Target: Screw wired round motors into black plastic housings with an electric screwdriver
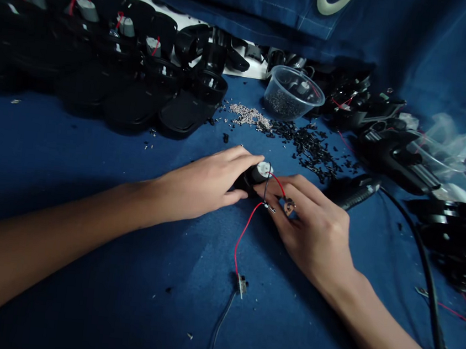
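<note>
My left hand (204,185) is wrapped round a small black motor unit (258,174) with a silver end cap, at the middle of the blue cloth. My right hand (314,227) lies just right of it, fingers pinched on a small metal part (289,206) at the wire ends. A red wire (245,234) runs from the motor down to a tiny switch (241,284), from which a black wire leads toward me.
Rows of black plastic housings (116,57) fill the back left. A clear cup (289,91) stands behind piles of silver screws (249,116) and black screws (309,143). A black electric screwdriver (354,190) with its cable lies right; more black parts (390,141) and plastic bags (453,164) beyond.
</note>
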`<move>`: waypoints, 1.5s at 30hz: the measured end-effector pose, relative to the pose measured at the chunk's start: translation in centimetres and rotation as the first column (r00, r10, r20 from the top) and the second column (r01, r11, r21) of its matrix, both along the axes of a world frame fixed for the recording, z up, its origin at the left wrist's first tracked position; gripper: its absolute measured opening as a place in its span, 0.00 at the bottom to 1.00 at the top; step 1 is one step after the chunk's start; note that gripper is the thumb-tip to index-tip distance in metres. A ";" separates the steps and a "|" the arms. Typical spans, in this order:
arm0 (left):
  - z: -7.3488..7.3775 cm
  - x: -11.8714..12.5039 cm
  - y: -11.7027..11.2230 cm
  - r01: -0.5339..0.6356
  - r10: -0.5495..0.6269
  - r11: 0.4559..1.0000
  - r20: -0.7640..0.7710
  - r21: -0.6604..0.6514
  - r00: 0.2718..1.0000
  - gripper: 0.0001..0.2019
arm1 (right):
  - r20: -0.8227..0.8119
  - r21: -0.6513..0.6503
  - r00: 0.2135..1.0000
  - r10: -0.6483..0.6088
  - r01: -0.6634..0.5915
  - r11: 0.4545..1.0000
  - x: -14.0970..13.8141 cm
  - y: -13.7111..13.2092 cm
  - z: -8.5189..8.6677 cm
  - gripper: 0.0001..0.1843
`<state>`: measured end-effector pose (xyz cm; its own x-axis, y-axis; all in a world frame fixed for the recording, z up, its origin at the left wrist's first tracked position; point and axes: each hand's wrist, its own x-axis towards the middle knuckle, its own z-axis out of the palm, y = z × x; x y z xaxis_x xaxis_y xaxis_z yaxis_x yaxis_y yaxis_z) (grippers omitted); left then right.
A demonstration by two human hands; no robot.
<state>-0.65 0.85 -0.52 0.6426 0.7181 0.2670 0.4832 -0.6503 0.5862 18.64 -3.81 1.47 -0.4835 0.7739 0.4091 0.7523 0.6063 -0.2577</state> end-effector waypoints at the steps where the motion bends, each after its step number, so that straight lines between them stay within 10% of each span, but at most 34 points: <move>1: 0.0 0.0 0.0 0.000 0.000 1.000 -0.003 -0.001 1.000 0.26 | -0.001 -0.003 1.000 0.001 -0.001 1.000 0.0 0.0 0.0 0.06; 27: 0.3 -0.2 -0.2 0.014 -0.014 1.000 0.030 -0.016 0.999 0.26 | -0.087 -0.139 0.996 0.024 -0.036 0.990 0.1 0.2 -0.5 0.07; 34: 0.8 -0.3 -0.5 0.019 -0.017 0.997 0.028 -0.070 0.999 0.26 | -0.276 -0.349 0.960 -0.043 -0.059 0.935 -0.2 -0.2 0.5 0.08; 41: 0.9 -0.2 -0.6 0.011 -0.008 0.995 0.030 -0.097 1.000 0.27 | -0.726 -0.681 0.378 -0.574 -0.512 0.524 -0.3 -0.6 3.1 0.13; 45: 0.9 -0.2 -0.6 0.005 -0.001 0.995 0.033 -0.104 0.999 0.27 | -0.730 -0.636 0.280 -0.623 -0.613 0.469 0.6 -0.5 4.3 0.14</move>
